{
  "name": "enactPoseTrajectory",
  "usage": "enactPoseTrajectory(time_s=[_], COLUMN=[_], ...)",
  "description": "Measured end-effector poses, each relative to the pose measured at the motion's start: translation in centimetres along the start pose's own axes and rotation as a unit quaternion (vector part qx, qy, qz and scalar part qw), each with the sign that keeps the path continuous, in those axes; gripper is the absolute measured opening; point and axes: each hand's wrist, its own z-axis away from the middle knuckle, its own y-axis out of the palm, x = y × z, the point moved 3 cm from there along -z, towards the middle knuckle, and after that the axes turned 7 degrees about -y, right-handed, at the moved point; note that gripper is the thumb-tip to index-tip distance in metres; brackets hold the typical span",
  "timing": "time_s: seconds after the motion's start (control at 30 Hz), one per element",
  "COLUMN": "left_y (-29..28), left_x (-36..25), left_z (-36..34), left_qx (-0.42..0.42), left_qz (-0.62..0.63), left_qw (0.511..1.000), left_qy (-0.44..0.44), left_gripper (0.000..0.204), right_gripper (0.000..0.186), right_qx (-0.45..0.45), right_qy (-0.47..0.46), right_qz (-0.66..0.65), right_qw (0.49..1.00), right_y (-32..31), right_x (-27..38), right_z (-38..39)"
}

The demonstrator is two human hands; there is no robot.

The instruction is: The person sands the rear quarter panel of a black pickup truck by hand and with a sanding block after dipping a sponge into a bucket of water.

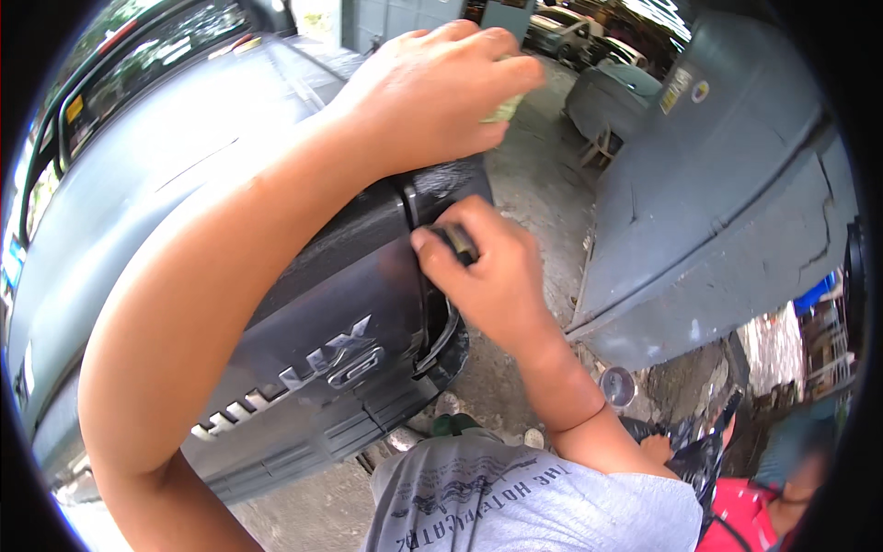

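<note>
My left hand (451, 87) reaches over the rear corner of a dark grey pickup truck (368, 322). Its fingers are curled round a pale yellow-green piece (505, 103), perhaps a sponge or cloth; most of it is hidden by the hand. Lower down, my right hand (492, 271) pinches a small dark block (457, 241) with a tan stripe. That block is at the truck's corner, beside the upright gap at the tailgate's right edge. A whitish film marks the dark surface between my two hands.
A large grey metal panel (681, 212) stands to the right across a strip of concrete floor (543, 184). A clear round container (617, 386) is on the ground. At lower right is a person in a red shirt (750, 515), close to black plastic (704, 451). Parked cars (561, 32) stand farther back.
</note>
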Motion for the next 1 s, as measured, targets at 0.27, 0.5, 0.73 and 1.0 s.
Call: enactPoseTrajectory(time_s=[0.27,0.5,0.73,1.0], left_y=[-0.6,-0.8,-0.2,0.4], left_x=[-0.4,-1.0,-0.7,-1.5], left_z=[-0.8,-1.0,-1.1,-1.9], left_qx=[0.073,0.11,0.155,0.148], left_qz=[0.008,0.003,0.008,0.0], left_qw=[0.997,0.992,0.984,0.986], left_qy=[-0.035,-0.062,-0.082,-0.07], left_gripper=[0.044,0.047,0.046,0.046], right_gripper=[0.023,0.036,0.117,0.085], right_qx=[0.02,-0.102,0.243,0.194], right_qy=[-0.047,0.182,0.482,0.557], right_qz=[-0.007,-0.08,0.161,0.322], right_qw=[0.999,0.975,0.827,0.741], right_y=[1.3,-2.4,-5.0,-16.3], right_x=[-3.4,-13.1,-44.2,-53.4], right_z=[4.9,9.6,24.9,26.0])
